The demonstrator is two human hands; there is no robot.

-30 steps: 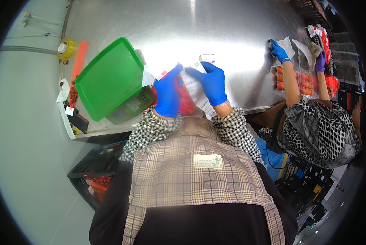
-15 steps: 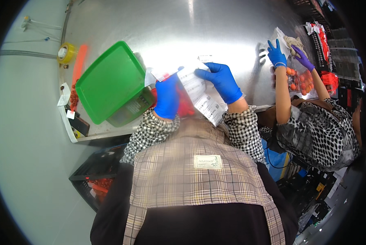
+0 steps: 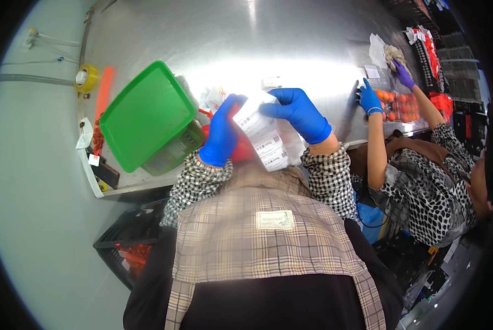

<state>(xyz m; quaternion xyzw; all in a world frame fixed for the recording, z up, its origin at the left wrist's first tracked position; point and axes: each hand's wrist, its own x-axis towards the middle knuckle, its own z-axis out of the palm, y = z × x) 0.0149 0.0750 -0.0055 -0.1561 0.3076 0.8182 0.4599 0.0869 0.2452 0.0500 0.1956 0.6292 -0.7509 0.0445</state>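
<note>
White label strip (image 3: pixel 262 135), slanting
Long axis runs down-right toward the apron (image 3: pixel 230 242); right hand (image 3: pixel 302 116) pinches its top between fingers; left hand's (image 3: pixel 219 137) grip unclear.

Label strip (image 3: pixel 267 142) swung leftward at lower end; co-worker's blue-gloved hand (image 3: pixel 370 101) lowered beside fruit packs (image 3: pixel 407 106)

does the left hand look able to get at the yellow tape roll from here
Probably not directly: the left hand is at the white label strip, and the green lid lies between it and the yellow tape roll. Reaching around or over seems possible.
</note>
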